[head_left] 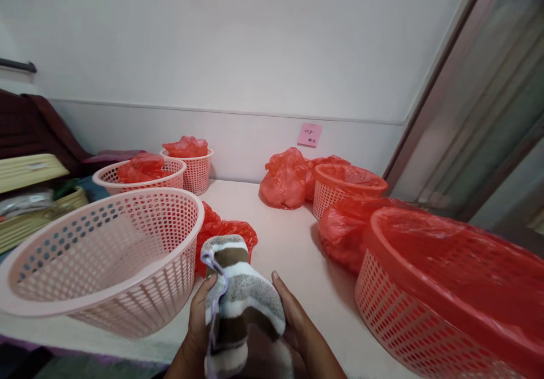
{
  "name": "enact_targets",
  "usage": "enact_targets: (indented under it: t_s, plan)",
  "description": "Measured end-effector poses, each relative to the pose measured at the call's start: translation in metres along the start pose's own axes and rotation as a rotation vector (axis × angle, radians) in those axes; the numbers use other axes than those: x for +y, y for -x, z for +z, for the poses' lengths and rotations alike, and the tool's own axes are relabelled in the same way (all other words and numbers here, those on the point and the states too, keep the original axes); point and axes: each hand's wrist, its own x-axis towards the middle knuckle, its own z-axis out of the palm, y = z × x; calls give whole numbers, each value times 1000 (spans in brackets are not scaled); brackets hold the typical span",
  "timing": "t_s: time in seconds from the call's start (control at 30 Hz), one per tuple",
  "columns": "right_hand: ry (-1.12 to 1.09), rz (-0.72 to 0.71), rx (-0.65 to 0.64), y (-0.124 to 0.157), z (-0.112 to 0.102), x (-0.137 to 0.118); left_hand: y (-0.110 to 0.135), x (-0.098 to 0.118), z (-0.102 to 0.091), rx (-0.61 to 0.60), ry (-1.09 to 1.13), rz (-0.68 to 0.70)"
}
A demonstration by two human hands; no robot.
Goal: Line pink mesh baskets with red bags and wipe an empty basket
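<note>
At six o'clock on the white table (pixel 284 243), I hold a striped cloth piece (pixel 244 288) between my hands, my left hand (pixel 199 314) gripping its lilac-edged side, my right hand (pixel 302 331) the opposite side. Just beyond it, toward twelve, lies a crumpled red bag (pixel 238 230); a pink basket (pixel 140 309) stands toward ten, a red-lined basket (pixel 395 311) at three.

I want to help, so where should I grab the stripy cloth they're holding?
Probably pinch the striped cloth at its narrower far end, coming from above: that end sticks out beyond the left hand and right hand, which hold its wider part from both sides. Red plastic lies just behind it.
</note>
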Motion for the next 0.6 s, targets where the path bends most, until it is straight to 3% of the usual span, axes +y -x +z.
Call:
enact_targets:
  t_s: [0.03, 0.1, 0.23, 0.33, 0.43, 0.6]
  plan:
    - [-52, 63, -52, 2, 4, 2, -1, 0, 0, 1, 10, 0]
    - [-100, 56, -53, 4, 5, 3, -1, 1, 1, -5, 28, -4]
    - [-164, -202, 189, -2, -14, -6, 4, -4, 3, -44, 31, -60]
    - [-195, -310, 344, -2, -33, -20, 6, -9, 1, -74, 1, -179]
    - [-109, -410, 414, 2, -44, -29, 4, -12, -4, -62, -33, -241]
    - [-68, -465, 420, 2, -44, -27, 1, -14, -11, -36, -79, -202]
